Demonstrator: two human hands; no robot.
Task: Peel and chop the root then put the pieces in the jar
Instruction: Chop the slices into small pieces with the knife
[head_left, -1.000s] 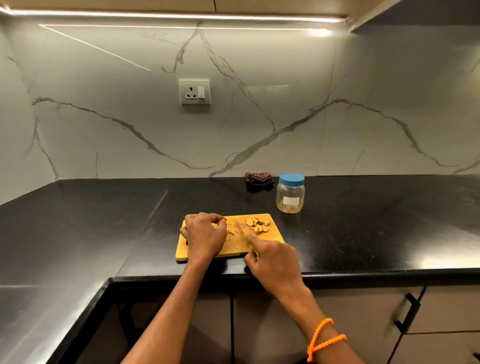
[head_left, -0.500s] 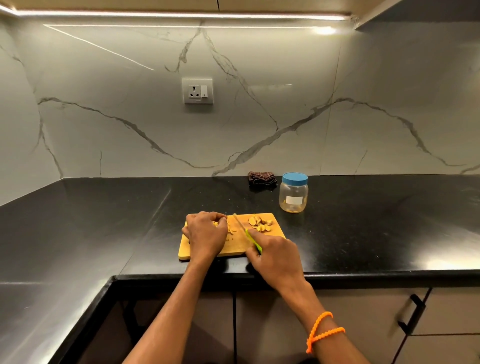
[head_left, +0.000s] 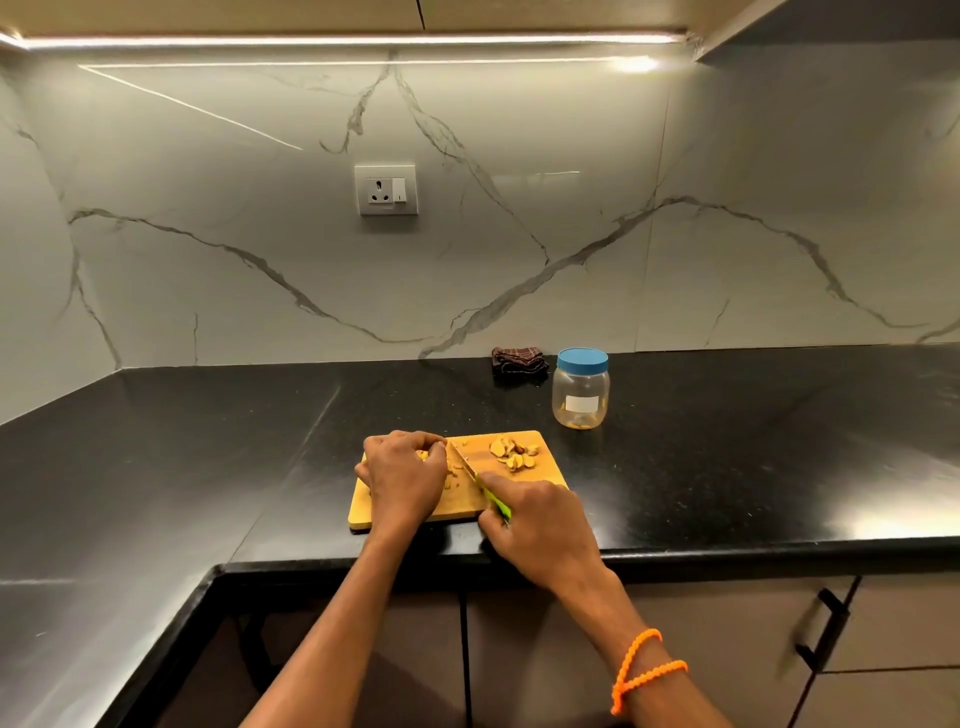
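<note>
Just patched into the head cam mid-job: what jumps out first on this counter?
The wooden cutting board at the counter's front edge, where the left hand steadies the root and the right hand grips a green-handled knife. A heap of peelings lies at the board's far right corner. Beyond it stands the blue-lidded jar, lid on.

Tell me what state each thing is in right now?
Jar: upright, blue lid on.
Knife: held by right hand, blade on the board.
Root: under the left hand, mostly hidden.
Cut pieces: piled on the cutting board.
Cloth: folded by the wall.
</note>
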